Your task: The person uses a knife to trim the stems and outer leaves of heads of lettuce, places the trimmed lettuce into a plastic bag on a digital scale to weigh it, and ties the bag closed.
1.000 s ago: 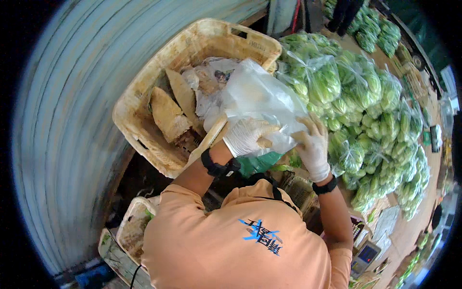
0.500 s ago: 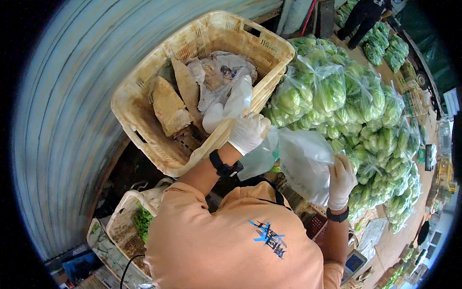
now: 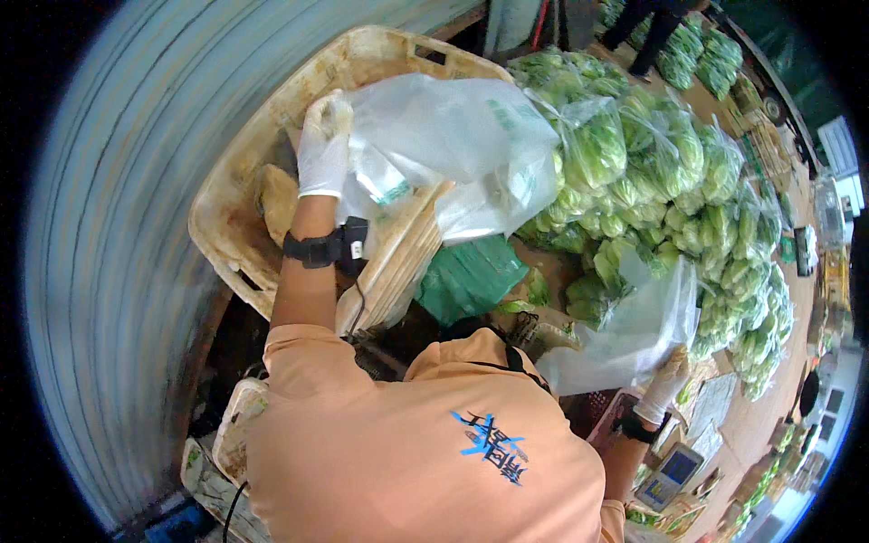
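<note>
The left hand (image 3: 324, 149), gloved in white, reaches up toward eleven o'clock and rests on the heap of loose clear plastic bags (image 3: 453, 149) that fills the beige plastic crate (image 3: 237, 195). Its fingers are curled down onto the top sheet, pinching or pressing the film at its edge; how firmly they close on it I cannot tell, since the back of the glove hides the tips. The bags lie mounded in the crate, a loose store within arm's reach, and the hand sits at the near corner of the pile, where a single sheet is easiest to peel away.

The right hand (image 3: 665, 385), also gloved, hangs low at four o'clock, its fingers closed around the neck of one clear bag (image 3: 634, 326), which billows open upward from the grip. Holding it by the rim keeps the mouth free.

Between two and four o'clock the tabletop (image 3: 747, 421) carries rows of bagged green leafy vegetables (image 3: 670, 190), packed tight side by side. A green folded sheet (image 3: 466, 276) lies just below the crate, at the centre.
</note>
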`<state>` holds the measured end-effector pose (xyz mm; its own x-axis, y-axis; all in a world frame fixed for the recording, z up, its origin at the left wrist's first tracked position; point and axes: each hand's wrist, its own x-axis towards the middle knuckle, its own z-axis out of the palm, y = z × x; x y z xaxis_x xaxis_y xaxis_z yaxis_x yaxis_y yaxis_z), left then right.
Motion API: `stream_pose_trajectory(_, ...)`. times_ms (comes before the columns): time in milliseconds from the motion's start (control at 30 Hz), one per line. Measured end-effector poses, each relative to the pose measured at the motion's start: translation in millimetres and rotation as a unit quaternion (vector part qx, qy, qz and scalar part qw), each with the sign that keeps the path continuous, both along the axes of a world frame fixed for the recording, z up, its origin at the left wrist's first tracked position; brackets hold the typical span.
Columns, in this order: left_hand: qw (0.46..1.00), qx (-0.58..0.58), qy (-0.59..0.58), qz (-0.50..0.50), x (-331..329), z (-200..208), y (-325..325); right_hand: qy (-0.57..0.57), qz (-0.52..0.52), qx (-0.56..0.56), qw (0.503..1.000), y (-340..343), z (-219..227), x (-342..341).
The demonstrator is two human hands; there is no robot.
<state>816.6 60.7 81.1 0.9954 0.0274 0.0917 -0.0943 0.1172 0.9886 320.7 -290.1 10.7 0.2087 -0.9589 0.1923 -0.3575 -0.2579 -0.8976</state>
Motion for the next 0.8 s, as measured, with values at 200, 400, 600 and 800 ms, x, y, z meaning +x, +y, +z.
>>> stream_pose_trajectory(200,0.874,0.443,-0.201,0.007,3.9,-31.0,11.0,-0.175,-0.033,0.229,0.957,59.0,21.8,0.9)
stream_pose_trajectory(400,0.863,0.14,-0.148,-0.462,-129.8,-12.6,-127.3,-0.292,0.062,0.231,0.926,95.2,27.9,-3.9)
stream_pose_trajectory(600,0.545,0.042,0.235,-0.803,-283.3,-99.8,-223.3,-0.308,0.118,0.24,0.913,138.5,21.5,-39.1)
stream_pose_trajectory(800,0.658,0.102,0.038,-0.745,-321.2,-68.9,-254.2,-0.224,-0.219,0.093,0.945,180.1,14.9,-94.4)
